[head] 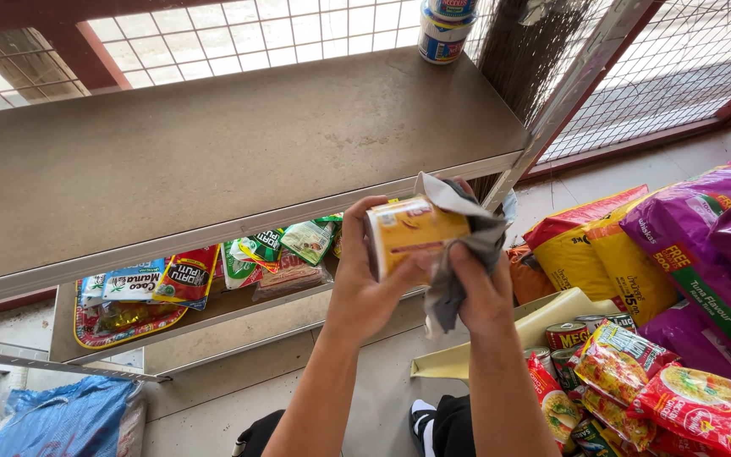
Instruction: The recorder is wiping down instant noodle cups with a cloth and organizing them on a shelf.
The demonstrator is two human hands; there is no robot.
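Presently, the left hand (364, 283) is closed around a yellow cylindrical tin with a printed label (409, 233), fingers wrapped over its near end and thumb along its side, holding it on its side in mid-air just in front of the edge of the grey metal top shelf (213, 144). The right hand (482, 292) grips a crumpled grey cloth (467, 245), fingers curled shut on it; the cloth is pressed against the far end and top of the tin.

On the lower shelf (239, 309) lie flat coloured sachets and packets (179, 275). A blue and white tin (446, 30) stands upright at the back of the top shelf. To the right, on the floor, are purple bags (712, 245), orange-yellow bags (594, 245), red noodle packets (678, 393) and small cans (564, 336). A blue woven sack (65, 419) lies at lower left.
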